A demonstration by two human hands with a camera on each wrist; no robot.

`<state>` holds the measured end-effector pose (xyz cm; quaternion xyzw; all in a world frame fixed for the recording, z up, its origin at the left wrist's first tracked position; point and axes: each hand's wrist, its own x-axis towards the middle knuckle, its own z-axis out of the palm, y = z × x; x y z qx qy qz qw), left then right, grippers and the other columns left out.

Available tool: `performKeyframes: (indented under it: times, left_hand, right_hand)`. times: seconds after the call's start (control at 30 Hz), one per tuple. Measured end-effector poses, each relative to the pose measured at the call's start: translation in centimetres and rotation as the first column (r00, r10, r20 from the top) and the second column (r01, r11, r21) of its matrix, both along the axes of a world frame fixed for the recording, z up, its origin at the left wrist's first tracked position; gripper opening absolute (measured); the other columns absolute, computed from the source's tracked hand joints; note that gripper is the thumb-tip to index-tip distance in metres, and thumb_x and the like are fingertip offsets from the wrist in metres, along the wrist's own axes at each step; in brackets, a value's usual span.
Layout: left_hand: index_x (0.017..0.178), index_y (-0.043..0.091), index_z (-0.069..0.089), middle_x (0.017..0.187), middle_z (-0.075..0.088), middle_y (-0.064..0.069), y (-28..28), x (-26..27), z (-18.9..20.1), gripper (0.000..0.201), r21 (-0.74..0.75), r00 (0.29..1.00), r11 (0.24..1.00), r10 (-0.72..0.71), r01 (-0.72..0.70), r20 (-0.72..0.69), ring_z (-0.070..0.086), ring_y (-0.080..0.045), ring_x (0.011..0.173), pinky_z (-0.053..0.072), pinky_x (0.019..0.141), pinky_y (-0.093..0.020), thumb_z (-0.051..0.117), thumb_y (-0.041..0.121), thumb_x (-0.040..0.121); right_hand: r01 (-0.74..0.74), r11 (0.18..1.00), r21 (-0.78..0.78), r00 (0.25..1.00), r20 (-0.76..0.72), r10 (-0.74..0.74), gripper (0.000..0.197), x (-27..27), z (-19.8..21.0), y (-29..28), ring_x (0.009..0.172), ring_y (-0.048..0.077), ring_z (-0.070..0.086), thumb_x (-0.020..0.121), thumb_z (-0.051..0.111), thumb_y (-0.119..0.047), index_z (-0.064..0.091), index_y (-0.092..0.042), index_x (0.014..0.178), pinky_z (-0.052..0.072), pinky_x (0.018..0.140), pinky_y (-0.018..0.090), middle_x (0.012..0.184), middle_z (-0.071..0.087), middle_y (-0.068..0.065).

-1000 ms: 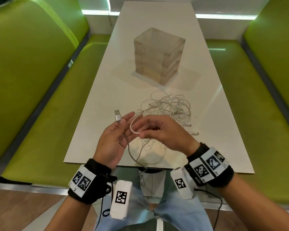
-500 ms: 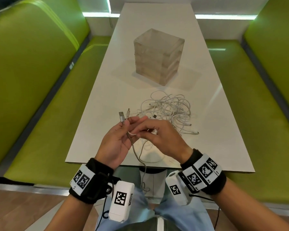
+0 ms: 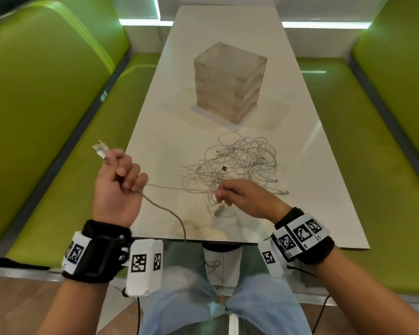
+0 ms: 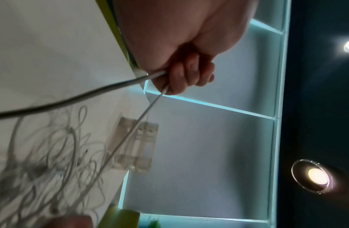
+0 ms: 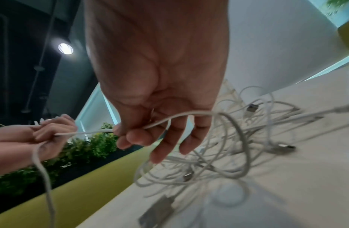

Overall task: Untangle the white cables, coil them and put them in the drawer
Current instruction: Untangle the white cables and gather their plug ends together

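Note:
A tangle of white cables [image 3: 240, 165] lies on the white table [image 3: 203, 110], near its front edge. My left hand [image 3: 121, 175] is raised off the table's left side and grips one white cable [image 3: 169, 188], with the USB plug [image 3: 100, 149] sticking out above the fist. That cable runs taut to my right hand [image 3: 230, 193], which pinches it over the near part of the tangle. A second strand hangs from the left fist over the table edge. The left wrist view shows curled fingers [image 4: 189, 77] around two strands. In the right wrist view the fingers [image 5: 130, 137] pinch the cable.
A translucent drawer unit [image 3: 230, 81] stands mid-table behind the tangle, its drawers closed. Green bench seats [image 3: 46, 117] flank the table on both sides. A loose plug [image 3: 219, 210] dangles under my right hand. My knees are under the table's front edge.
My hands, together at the table's front before, have pulled apart. The left hand swung up and left with the plug end; the cable now stretches taut between them.

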<state>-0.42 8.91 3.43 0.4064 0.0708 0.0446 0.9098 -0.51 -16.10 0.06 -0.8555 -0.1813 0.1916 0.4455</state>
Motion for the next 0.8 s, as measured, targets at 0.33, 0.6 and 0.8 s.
performKeyframes:
  times: [0.33, 0.6, 0.8]
  left_hand:
    - [0.094, 0.023, 0.067, 0.056, 0.034, 0.011, -6.5, -2.4, -2.8, 0.032, 0.552, 0.951, 0.778, -0.287, 0.3, -0.111, 0.025, -0.006, 0.047, 0.021, 0.046, -0.02, 0.054, 0.05, 0.085]
    - [0.081, 0.017, 0.068, 0.058, 0.047, 0.005, -7.1, -1.8, -2.8, 0.028, 0.444, 0.987, 0.882, -0.139, 0.16, -0.08, 0.026, -0.01, 0.048, 0.024, 0.045, -0.019, 0.051, 0.039, 0.087]
    - [0.071, 0.024, 0.062, 0.088, 0.067, 0.005, -2.7, 0.4, -1.0, 0.042, 0.064, 0.998, 0.997, 0.035, -0.031, -0.051, 0.061, -0.006, 0.073, 0.032, 0.043, -0.014, 0.035, 0.041, 0.098]
  right_hand:
    - [0.221, 0.914, 0.342, 0.961, 0.083, -0.263, 0.023, -0.5, 2.5, 2.9, 0.054, 0.013, 0.053, 0.093, 0.056, -0.025, 0.063, -0.011, 0.077, 0.044, 0.061, 0.033, 0.057, 0.057, 0.006]
    - [0.185, 0.908, 0.377, 0.983, -0.064, -0.174, 0.029, -1.0, 2.6, 3.2, 0.05, 0.011, 0.051, 0.095, 0.054, -0.024, 0.063, -0.002, 0.08, 0.045, 0.057, 0.019, 0.054, 0.054, 0.001]
    - [0.034, 0.987, 0.156, 0.999, -0.022, -0.031, 0.021, -0.5, -0.3, 0.4, 0.063, 0.008, 0.055, 0.097, 0.049, -0.019, 0.065, -0.013, 0.084, 0.046, 0.07, 0.026, 0.068, 0.06, 0.007]
